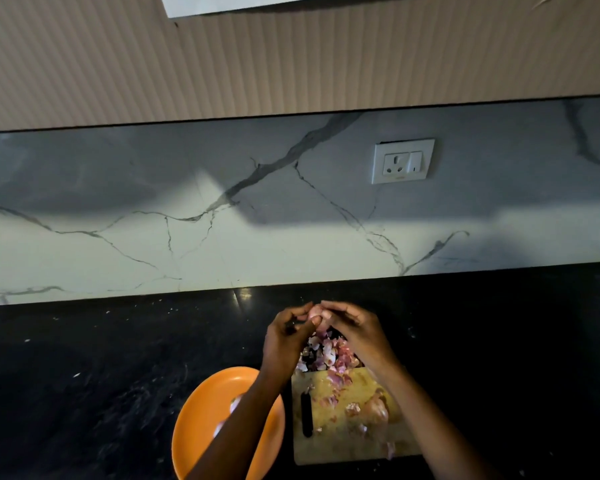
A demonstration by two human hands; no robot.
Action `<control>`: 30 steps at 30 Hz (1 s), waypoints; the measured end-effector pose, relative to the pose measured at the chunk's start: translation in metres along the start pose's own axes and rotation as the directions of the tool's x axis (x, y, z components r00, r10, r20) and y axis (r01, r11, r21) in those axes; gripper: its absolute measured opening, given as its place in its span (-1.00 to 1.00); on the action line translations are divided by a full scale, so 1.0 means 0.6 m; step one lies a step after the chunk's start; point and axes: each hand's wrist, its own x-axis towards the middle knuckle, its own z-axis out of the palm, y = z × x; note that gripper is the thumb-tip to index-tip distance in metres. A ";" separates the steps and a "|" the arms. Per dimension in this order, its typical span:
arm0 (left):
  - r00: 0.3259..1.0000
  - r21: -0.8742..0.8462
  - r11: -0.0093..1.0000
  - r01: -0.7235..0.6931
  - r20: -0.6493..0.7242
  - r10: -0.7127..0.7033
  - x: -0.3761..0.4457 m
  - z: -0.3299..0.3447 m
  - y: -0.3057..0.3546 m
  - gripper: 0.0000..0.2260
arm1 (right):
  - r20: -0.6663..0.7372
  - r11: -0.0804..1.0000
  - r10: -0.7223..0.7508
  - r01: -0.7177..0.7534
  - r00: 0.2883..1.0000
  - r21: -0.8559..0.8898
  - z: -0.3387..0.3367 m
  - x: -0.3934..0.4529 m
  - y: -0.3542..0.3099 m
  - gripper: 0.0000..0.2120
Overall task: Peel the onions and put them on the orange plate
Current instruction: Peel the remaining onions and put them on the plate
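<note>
- A small pink onion is held above the black countertop, pinched between the fingertips of both hands.
- The left hand curls round the onion from the left; the right hand grips it from the right, fingers bent over its top.
- Below the hands lies a heap of pink and white onion skins, spilling onto the far end of a wooden cutting board.
- An unpeeled onion rests on the board, near its right side.
- A dark slot runs along the board's left edge.
- The orange plate sits just left of the board; pale pieces on it, possibly peeled onions, are mostly hidden by the left forearm.
- A white wall socket is set in the marble backsplash.
</note>
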 end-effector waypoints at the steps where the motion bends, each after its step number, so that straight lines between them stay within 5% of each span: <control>1: 1.000 -0.038 0.999 0.008 -0.008 -0.008 -0.002 0.004 0.003 -0.78 | -0.011 1.000 0.000 0.000 1.000 0.008 -0.001 0.000 0.001 -0.75; 9: 0.994 -0.146 0.986 0.074 -0.070 -0.085 -0.012 0.026 0.018 -0.83 | -0.202 0.985 0.019 0.016 0.979 0.171 0.008 -0.005 0.006 -0.84; 18: 0.997 -0.138 0.987 0.081 0.027 -0.078 -0.011 0.036 0.039 -0.81 | -0.336 0.997 -0.077 0.068 0.939 -0.040 0.008 0.002 0.006 -0.90; 30: 0.972 -0.334 0.913 0.235 0.056 -0.230 -0.008 0.033 0.036 -0.83 | -0.211 0.981 -0.124 0.087 0.970 -0.173 0.004 -0.002 0.000 -0.71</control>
